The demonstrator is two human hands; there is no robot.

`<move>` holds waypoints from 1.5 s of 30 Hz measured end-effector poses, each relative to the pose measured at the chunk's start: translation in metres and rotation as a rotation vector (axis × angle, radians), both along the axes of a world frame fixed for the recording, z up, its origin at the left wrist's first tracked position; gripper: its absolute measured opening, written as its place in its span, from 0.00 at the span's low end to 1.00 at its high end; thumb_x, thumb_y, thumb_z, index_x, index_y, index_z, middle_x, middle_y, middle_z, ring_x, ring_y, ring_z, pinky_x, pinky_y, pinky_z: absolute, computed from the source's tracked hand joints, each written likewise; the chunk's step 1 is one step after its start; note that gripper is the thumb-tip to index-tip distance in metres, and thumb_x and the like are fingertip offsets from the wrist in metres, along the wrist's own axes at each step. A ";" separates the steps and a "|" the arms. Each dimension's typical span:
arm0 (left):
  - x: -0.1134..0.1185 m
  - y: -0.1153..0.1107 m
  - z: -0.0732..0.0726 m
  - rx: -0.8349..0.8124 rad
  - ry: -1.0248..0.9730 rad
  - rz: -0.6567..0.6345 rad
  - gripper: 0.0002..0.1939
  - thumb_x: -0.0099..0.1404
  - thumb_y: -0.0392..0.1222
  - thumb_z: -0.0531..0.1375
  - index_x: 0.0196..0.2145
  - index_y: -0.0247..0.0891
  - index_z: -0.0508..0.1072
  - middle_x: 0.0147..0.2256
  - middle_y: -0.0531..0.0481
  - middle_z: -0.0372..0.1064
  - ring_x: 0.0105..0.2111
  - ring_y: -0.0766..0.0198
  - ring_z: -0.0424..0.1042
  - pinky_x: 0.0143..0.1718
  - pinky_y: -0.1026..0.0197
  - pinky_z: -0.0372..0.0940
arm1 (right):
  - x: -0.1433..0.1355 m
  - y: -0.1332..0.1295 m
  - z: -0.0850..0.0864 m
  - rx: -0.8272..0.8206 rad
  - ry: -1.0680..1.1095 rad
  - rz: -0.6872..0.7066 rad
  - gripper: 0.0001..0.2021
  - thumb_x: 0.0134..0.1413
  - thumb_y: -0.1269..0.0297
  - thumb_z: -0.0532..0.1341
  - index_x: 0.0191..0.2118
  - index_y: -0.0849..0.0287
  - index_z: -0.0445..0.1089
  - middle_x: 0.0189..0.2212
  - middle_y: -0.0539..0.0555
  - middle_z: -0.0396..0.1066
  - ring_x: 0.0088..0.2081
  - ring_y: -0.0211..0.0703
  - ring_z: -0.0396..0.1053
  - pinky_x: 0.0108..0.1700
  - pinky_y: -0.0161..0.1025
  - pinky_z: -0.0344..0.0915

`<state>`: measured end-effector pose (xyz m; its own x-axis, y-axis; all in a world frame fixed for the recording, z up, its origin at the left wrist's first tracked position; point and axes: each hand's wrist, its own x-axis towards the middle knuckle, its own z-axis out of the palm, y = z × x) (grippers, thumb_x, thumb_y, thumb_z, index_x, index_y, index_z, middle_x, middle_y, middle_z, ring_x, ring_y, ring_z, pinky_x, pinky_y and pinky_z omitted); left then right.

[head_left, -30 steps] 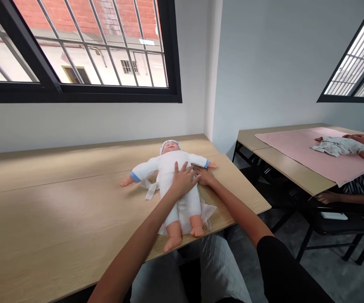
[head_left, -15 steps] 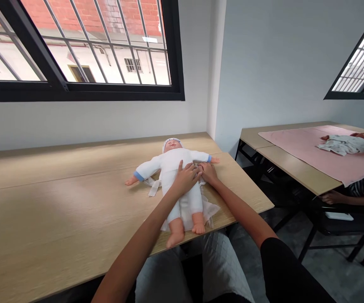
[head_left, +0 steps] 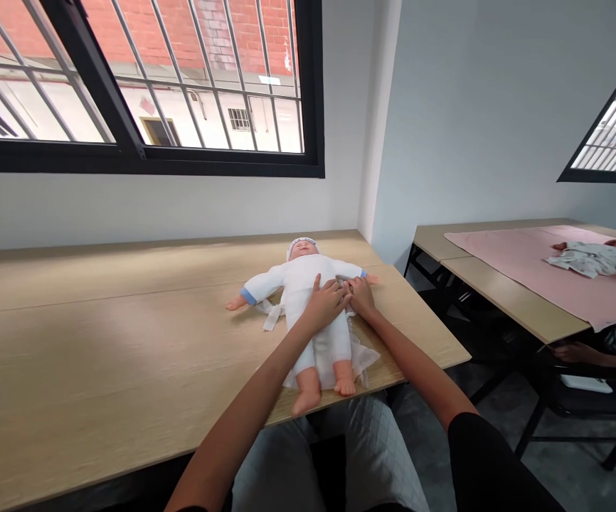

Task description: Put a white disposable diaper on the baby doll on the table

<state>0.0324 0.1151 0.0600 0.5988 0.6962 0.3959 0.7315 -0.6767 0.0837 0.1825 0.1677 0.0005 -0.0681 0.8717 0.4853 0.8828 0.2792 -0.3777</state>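
A baby doll (head_left: 308,281) in a white suit with blue cuffs and a white cap lies face up on the table, arms spread and feet toward me. Across its waist rests my left hand (head_left: 328,301), thumb raised apart, the other fingers bent at the doll's right-hand side in the picture. There they meet the curled fingers of my right hand (head_left: 360,294). What sits between the fingertips is small and hidden. A thin white cloth (head_left: 362,355) spreads beneath the doll, and a loose white tie (head_left: 272,317) trails out at its left side.
The wooden table (head_left: 99,370) runs off to the left below a barred window (head_left: 206,85). At right, a second table carries a pink cloth (head_left: 532,267) and another doll (head_left: 596,258). A person's arm (head_left: 580,353) and a black chair (head_left: 601,398) are beside it.
The view has shifted slightly, so everything appears a little farther right. My hands stay together at the doll's side, with little visible change in their hold.
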 end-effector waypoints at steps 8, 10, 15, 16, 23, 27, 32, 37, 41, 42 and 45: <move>-0.029 0.010 0.020 -0.058 -0.224 0.040 0.13 0.66 0.40 0.52 0.46 0.38 0.70 0.48 0.43 0.68 0.51 0.53 0.66 0.57 0.47 0.58 | -0.002 -0.002 0.004 0.103 0.158 0.052 0.09 0.59 0.68 0.54 0.31 0.60 0.70 0.33 0.58 0.71 0.41 0.49 0.66 0.50 0.45 0.60; -0.053 0.015 0.025 -0.108 -0.337 0.024 0.14 0.64 0.40 0.53 0.46 0.39 0.70 0.48 0.44 0.67 0.50 0.53 0.66 0.54 0.49 0.62 | -0.006 -0.006 0.007 0.175 0.282 0.164 0.07 0.56 0.67 0.55 0.33 0.59 0.70 0.34 0.56 0.72 0.41 0.47 0.67 0.50 0.44 0.61; -0.109 0.016 0.026 -0.245 -0.498 0.023 0.13 0.61 0.47 0.57 0.41 0.41 0.70 0.44 0.46 0.68 0.46 0.54 0.68 0.49 0.50 0.65 | -0.015 -0.014 0.014 0.222 0.547 0.370 0.07 0.49 0.68 0.58 0.35 0.57 0.71 0.35 0.54 0.73 0.42 0.47 0.68 0.49 0.46 0.62; -0.114 0.014 0.025 -0.290 -0.533 0.039 0.12 0.61 0.49 0.57 0.39 0.41 0.70 0.42 0.47 0.69 0.43 0.55 0.69 0.46 0.52 0.66 | -0.016 -0.015 0.015 0.206 0.558 0.381 0.06 0.50 0.67 0.58 0.34 0.57 0.72 0.35 0.54 0.74 0.41 0.48 0.69 0.49 0.46 0.62; -0.113 0.012 0.018 -0.391 -0.706 0.054 0.12 0.59 0.51 0.58 0.30 0.39 0.66 0.35 0.47 0.70 0.38 0.57 0.70 0.39 0.56 0.66 | -0.017 -0.021 0.020 0.161 0.603 0.374 0.08 0.53 0.59 0.60 0.29 0.57 0.70 0.32 0.54 0.73 0.39 0.48 0.68 0.48 0.46 0.62; -0.108 0.012 0.012 -0.339 -0.718 0.138 0.11 0.60 0.50 0.56 0.30 0.40 0.66 0.31 0.50 0.69 0.35 0.59 0.69 0.37 0.57 0.65 | -0.018 -0.019 0.017 0.133 0.612 0.363 0.10 0.55 0.57 0.57 0.30 0.57 0.68 0.32 0.54 0.71 0.39 0.47 0.67 0.48 0.46 0.62; -0.109 0.011 0.013 -0.450 -0.806 0.155 0.13 0.58 0.52 0.58 0.30 0.39 0.67 0.26 0.52 0.67 0.30 0.62 0.66 0.31 0.61 0.61 | -0.015 -0.017 0.017 0.166 0.625 0.333 0.10 0.57 0.57 0.54 0.31 0.56 0.64 0.32 0.54 0.68 0.37 0.47 0.66 0.45 0.45 0.63; -0.122 0.012 0.021 -0.602 -0.735 0.088 0.17 0.55 0.55 0.60 0.29 0.37 0.70 0.25 0.53 0.64 0.25 0.67 0.61 0.25 0.65 0.55 | -0.012 -0.017 0.019 0.210 0.445 0.377 0.08 0.57 0.60 0.53 0.29 0.55 0.61 0.29 0.54 0.66 0.37 0.47 0.63 0.45 0.46 0.62; -0.128 0.014 0.023 -0.654 -0.718 0.072 0.19 0.54 0.57 0.61 0.29 0.36 0.70 0.24 0.53 0.63 0.24 0.68 0.60 0.23 0.67 0.53 | -0.012 -0.017 0.018 0.207 0.413 0.383 0.08 0.57 0.61 0.52 0.29 0.55 0.61 0.29 0.54 0.66 0.36 0.47 0.63 0.44 0.45 0.62; -0.128 0.014 0.022 -0.659 -0.719 0.071 0.19 0.54 0.58 0.62 0.29 0.36 0.70 0.24 0.53 0.63 0.24 0.68 0.60 0.22 0.67 0.52 | -0.012 -0.016 0.018 0.208 0.416 0.382 0.07 0.57 0.61 0.53 0.28 0.55 0.61 0.29 0.54 0.66 0.36 0.47 0.63 0.43 0.45 0.62; -0.126 0.013 0.022 -0.653 -0.776 0.083 0.21 0.55 0.59 0.61 0.27 0.36 0.67 0.24 0.54 0.62 0.24 0.69 0.61 0.23 0.67 0.54 | -0.011 -0.016 0.017 0.201 0.426 0.377 0.07 0.56 0.62 0.53 0.28 0.55 0.61 0.29 0.53 0.66 0.36 0.47 0.63 0.43 0.44 0.63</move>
